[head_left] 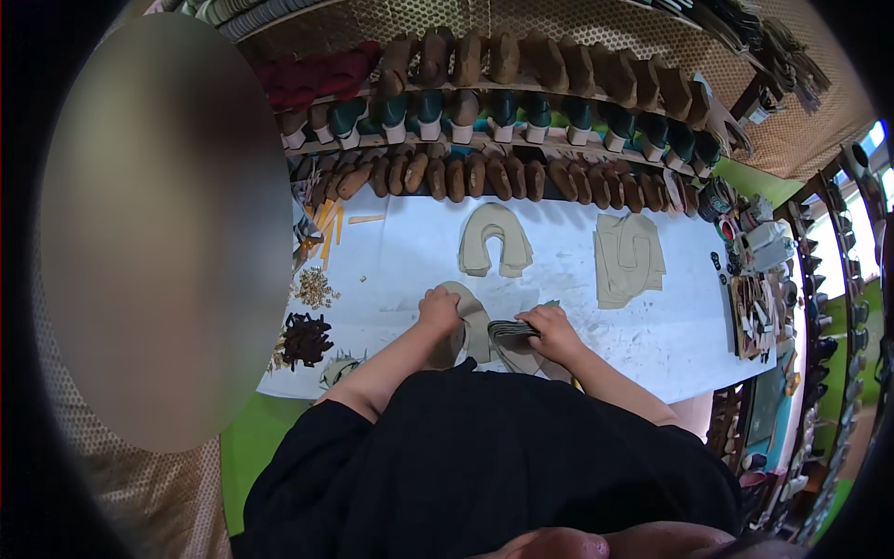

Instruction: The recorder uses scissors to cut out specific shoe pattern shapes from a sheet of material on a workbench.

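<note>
My left hand is closed on the outer edge of a beige U-shaped shoe upper piece near the front edge of the table. Just to the right, my right hand grips a bent stack of similar beige pieces, whose layered edges show beside the fingers. The lower ends of both are partly hidden by my dark shirt. Farther back lies a neat pile of U-shaped upper pieces. To its right rests another pile of flat beige pieces, roughly squared, with curved outlines.
Brown and dark green shoe lasts fill racks along the back. At left on the white tabletop are small gold metal parts, a dark brown heap and yellow strips. Tools and a box crowd the right end.
</note>
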Action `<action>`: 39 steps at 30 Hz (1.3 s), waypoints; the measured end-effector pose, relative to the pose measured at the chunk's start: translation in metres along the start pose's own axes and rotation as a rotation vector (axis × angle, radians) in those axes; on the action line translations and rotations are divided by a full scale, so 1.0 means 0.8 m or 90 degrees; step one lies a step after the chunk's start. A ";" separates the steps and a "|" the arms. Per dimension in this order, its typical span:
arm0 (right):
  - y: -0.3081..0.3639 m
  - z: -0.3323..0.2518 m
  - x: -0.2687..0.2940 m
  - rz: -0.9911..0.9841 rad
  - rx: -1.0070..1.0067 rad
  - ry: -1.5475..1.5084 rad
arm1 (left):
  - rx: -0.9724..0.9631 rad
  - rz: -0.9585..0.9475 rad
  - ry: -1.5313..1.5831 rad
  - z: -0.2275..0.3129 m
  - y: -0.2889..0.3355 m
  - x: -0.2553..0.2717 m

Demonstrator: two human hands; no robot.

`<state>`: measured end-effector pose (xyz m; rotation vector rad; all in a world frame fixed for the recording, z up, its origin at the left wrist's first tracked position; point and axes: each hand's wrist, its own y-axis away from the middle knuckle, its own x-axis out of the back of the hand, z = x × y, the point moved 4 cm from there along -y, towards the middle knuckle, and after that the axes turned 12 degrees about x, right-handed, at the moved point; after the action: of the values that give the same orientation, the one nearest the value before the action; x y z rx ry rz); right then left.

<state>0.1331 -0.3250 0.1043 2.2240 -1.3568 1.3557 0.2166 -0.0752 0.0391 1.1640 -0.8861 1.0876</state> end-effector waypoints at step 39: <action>0.005 0.015 0.008 0.036 -0.007 -0.014 | 0.164 -0.032 0.168 -0.069 -0.114 0.102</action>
<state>0.1380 -0.3375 0.1017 2.2149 -1.4419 1.3423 0.3258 -0.0095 0.0825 1.2109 -0.5191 1.3068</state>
